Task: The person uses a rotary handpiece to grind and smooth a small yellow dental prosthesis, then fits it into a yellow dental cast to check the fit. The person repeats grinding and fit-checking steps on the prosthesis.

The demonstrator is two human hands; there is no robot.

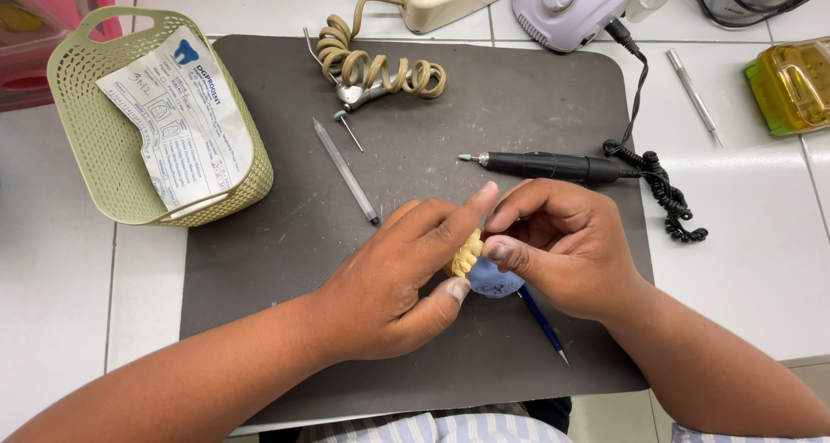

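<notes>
My left hand (pixel 406 270) and my right hand (pixel 562 244) meet over the dark grey mat (pixel 285 261), both closed on a yellow dental cast (pixel 467 253) set on a blue base (pixel 491 280). My left thumb presses under the cast and my forefinger lies along its top. My right thumb touches the blue base. A blue pencil (pixel 543 322) sticks out from under my right hand, pointing toward me. Much of the cast is hidden by my fingers.
A black rotary handpiece (pixel 553 165) with a coiled cord lies just beyond my hands. A grey pen (pixel 346 171), a small bur and a beige coiled-cord tool (pixel 380 67) lie farther back. A green basket (pixel 112 140) holding a paper form stands left; a yellow box (pixel 791 84) far right.
</notes>
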